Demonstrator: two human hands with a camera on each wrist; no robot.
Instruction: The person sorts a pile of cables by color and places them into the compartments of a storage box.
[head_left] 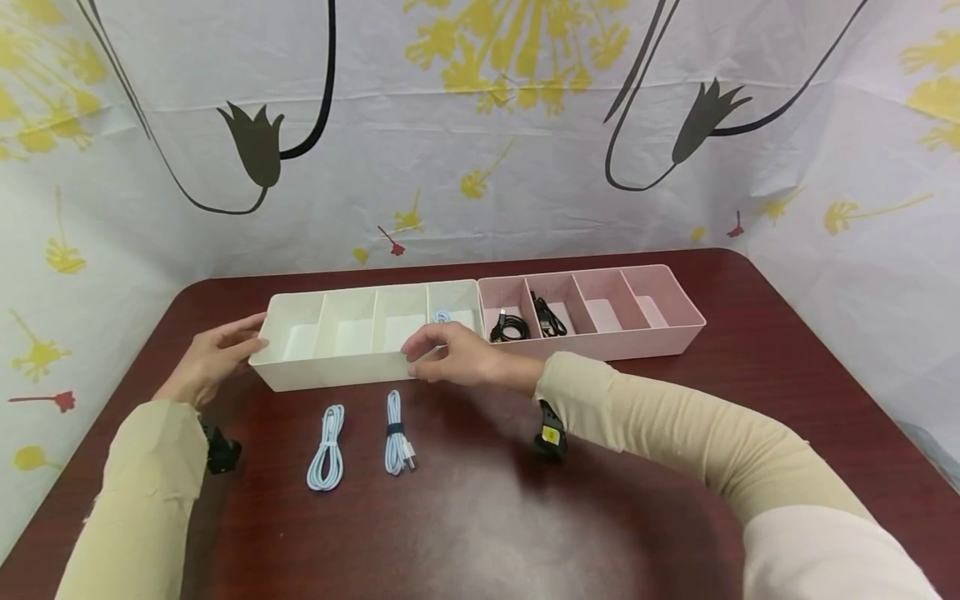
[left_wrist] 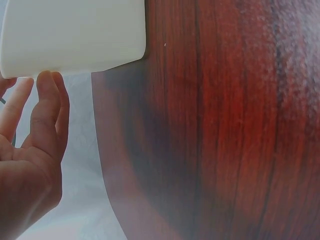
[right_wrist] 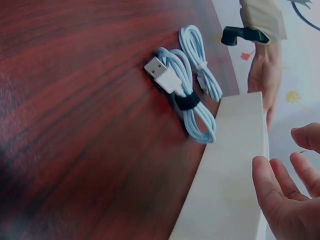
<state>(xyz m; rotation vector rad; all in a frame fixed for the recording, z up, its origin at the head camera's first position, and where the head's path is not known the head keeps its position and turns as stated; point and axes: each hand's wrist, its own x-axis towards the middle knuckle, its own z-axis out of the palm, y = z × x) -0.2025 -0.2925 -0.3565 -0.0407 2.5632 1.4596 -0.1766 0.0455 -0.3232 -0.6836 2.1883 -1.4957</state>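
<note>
1. Head: above the table (head_left: 480,533) from the near side, facing forward and down; widest, both far corners in frame.
2. Left wrist: close, aimed down at the left edge.
3. Right wrist: close, rolled, facing the left edge along the white box (head_left: 337,372).
4. Head/right wrist overlap: blue cables (right_wrist: 187,75), left hand (head_left: 212,357).

Flower-printed white cloth (head_left: 540,221) hangs around a glossy reddish-brown table (head_left: 480,533).

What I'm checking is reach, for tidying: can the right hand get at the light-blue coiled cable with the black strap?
Probably yes: the right hand looks empty, and that cable lies nearby on the glossy dark-red table, with nothing visible between them.
</note>
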